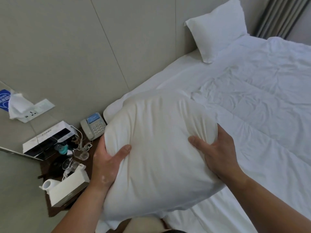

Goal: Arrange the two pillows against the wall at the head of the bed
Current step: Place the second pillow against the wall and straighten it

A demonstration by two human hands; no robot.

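I hold a white pillow [159, 148] in the air over the near corner of the bed [168, 76], close to the wall. My left hand [107, 162] grips its left side and my right hand [217, 152] grips its right side, thumbs pressed into the fabric. A second white pillow [217, 29] leans upright against the padded wall [117, 39] at the far end of the bed's head. A crumpled white duvet [262, 98] covers the mattress.
A dark bedside table [50, 172] stands at the left, crowded with a telephone [94, 126], a box [48, 140], glasses, cables, a white tissue box [69, 189] and a white jug. A wall socket panel [36, 110] and grey curtains [277, 15] are also in view.
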